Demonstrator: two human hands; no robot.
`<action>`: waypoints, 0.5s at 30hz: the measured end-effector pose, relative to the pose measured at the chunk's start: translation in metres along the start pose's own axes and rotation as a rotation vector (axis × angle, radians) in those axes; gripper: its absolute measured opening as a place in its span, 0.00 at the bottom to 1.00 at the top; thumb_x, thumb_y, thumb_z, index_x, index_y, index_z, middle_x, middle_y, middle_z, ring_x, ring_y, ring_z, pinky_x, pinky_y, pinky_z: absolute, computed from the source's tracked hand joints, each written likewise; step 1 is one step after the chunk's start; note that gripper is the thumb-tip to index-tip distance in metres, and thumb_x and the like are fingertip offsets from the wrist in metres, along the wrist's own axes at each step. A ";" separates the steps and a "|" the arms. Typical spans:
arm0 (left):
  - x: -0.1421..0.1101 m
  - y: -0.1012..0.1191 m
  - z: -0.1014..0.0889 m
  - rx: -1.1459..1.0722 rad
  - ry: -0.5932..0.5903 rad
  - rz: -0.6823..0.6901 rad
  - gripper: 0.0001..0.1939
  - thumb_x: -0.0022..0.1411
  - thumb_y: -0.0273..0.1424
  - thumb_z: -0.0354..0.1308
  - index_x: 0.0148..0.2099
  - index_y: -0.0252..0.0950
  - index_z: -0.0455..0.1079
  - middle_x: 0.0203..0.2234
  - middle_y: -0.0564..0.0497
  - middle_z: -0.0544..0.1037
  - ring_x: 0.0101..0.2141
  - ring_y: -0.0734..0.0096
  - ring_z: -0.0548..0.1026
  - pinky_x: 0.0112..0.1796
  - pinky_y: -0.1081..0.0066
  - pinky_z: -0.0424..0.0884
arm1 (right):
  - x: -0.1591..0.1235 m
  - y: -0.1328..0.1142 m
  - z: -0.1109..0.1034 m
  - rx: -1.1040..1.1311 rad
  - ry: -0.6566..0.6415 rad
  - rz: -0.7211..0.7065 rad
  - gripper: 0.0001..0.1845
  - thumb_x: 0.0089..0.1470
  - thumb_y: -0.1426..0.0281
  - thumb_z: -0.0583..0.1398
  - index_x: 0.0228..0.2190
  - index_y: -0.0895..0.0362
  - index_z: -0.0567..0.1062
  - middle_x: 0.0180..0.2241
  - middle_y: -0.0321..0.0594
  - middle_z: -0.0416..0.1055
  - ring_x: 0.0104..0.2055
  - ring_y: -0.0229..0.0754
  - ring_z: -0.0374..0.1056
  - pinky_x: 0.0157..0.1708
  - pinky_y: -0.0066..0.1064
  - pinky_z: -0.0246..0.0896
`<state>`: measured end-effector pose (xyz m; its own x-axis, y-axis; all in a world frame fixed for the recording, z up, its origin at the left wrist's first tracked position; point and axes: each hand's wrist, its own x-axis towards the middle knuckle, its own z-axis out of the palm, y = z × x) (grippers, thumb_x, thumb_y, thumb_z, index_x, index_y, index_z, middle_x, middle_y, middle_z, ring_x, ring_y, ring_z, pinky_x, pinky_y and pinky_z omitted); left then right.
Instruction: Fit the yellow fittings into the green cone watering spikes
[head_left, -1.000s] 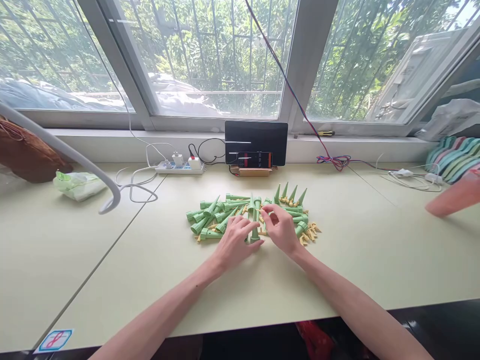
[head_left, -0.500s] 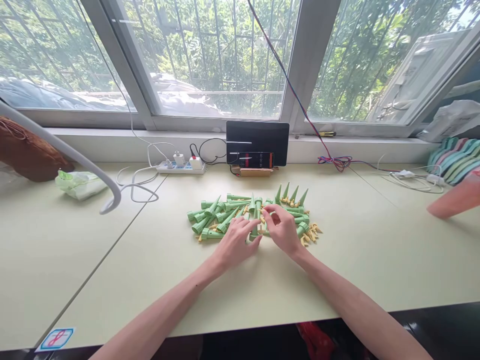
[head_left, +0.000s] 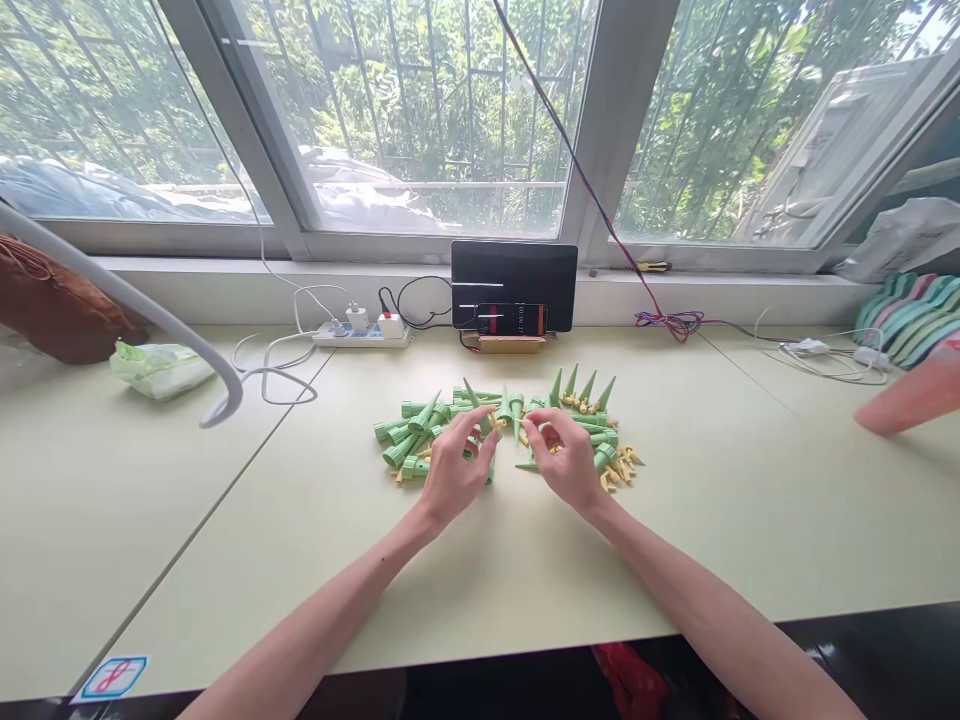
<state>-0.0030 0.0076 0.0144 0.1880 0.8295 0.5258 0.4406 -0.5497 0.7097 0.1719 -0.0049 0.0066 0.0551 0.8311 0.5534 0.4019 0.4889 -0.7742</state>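
Observation:
My left hand [head_left: 456, 468] is raised over the pile, thumb and fingers pinched around a green plastic spike [head_left: 471, 392]. Its tip points up and to the left, and a yellow end [head_left: 499, 424] shows by the fingertips. Facing it across a small gap, my right hand [head_left: 564, 455] pinches a small yellow piece [head_left: 520, 421], mostly hidden by the fingers. Green spikes with ribbed collars [head_left: 409, 447] lie heaped around both hands. Several spikes [head_left: 572, 382] stand upright in a row at the back right, with yellow pieces at their bases. Loose yellow pieces [head_left: 621, 468] lie by my right wrist.
A phone [head_left: 513, 319] leans on a dark tablet [head_left: 514, 275] behind the pile. A power strip [head_left: 364, 334] with cables lies left of it. A white curved arm [head_left: 172, 345] reaches in from the left. A reddish object [head_left: 909, 395] lies at the right.
My left hand has lifted off the pile and turned, now holding a spike tilted upward. A spike lies sideways near my right hand. The right hand has barely moved.

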 end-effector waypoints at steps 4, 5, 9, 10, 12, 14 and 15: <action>0.000 -0.002 0.000 0.022 -0.011 0.013 0.15 0.67 0.32 0.53 0.55 0.42 0.69 0.41 0.49 0.74 0.36 0.72 0.72 0.33 0.73 0.74 | -0.001 0.000 0.000 0.013 -0.018 -0.010 0.08 0.61 0.66 0.56 0.37 0.56 0.73 0.33 0.39 0.71 0.24 0.35 0.66 0.25 0.29 0.65; 0.000 -0.002 0.000 0.030 -0.011 0.016 0.15 0.67 0.32 0.53 0.55 0.42 0.68 0.41 0.48 0.74 0.36 0.72 0.72 0.33 0.73 0.74 | -0.001 -0.001 0.000 0.013 -0.020 -0.013 0.08 0.61 0.66 0.56 0.37 0.56 0.73 0.33 0.39 0.71 0.24 0.35 0.66 0.25 0.29 0.65; -0.001 -0.001 0.000 0.058 0.000 0.028 0.15 0.68 0.32 0.53 0.56 0.41 0.68 0.40 0.48 0.74 0.35 0.72 0.72 0.33 0.72 0.75 | 0.000 -0.001 0.000 0.010 -0.022 -0.015 0.08 0.61 0.66 0.56 0.37 0.56 0.73 0.32 0.39 0.71 0.24 0.36 0.65 0.25 0.30 0.65; -0.001 0.000 0.000 0.061 0.002 0.033 0.15 0.67 0.32 0.53 0.56 0.41 0.68 0.40 0.48 0.74 0.36 0.72 0.72 0.33 0.72 0.75 | 0.000 -0.001 0.000 0.009 -0.023 -0.014 0.08 0.61 0.66 0.56 0.37 0.56 0.73 0.32 0.40 0.71 0.24 0.36 0.65 0.25 0.30 0.65; -0.001 0.001 0.000 0.062 0.001 0.041 0.16 0.66 0.32 0.54 0.56 0.41 0.68 0.41 0.48 0.73 0.36 0.71 0.72 0.33 0.72 0.76 | 0.000 -0.001 0.000 0.006 -0.025 -0.010 0.08 0.61 0.65 0.56 0.37 0.56 0.73 0.32 0.40 0.71 0.24 0.36 0.65 0.25 0.30 0.66; -0.001 0.001 0.000 0.061 -0.005 0.045 0.18 0.64 0.31 0.56 0.57 0.42 0.67 0.42 0.48 0.73 0.37 0.71 0.72 0.32 0.73 0.76 | 0.000 -0.001 0.000 0.004 -0.028 -0.007 0.08 0.62 0.65 0.56 0.37 0.56 0.73 0.32 0.40 0.72 0.24 0.36 0.66 0.25 0.30 0.66; -0.001 0.001 0.000 0.063 -0.008 0.045 0.19 0.64 0.31 0.57 0.57 0.42 0.67 0.42 0.48 0.73 0.36 0.71 0.72 0.32 0.73 0.76 | -0.001 0.000 0.000 0.003 -0.028 -0.007 0.09 0.62 0.65 0.56 0.37 0.56 0.73 0.32 0.40 0.72 0.24 0.36 0.66 0.25 0.30 0.66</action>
<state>-0.0026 0.0059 0.0143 0.2154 0.8049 0.5529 0.4856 -0.5795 0.6545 0.1713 -0.0055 0.0065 0.0267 0.8344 0.5505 0.3990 0.4961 -0.7712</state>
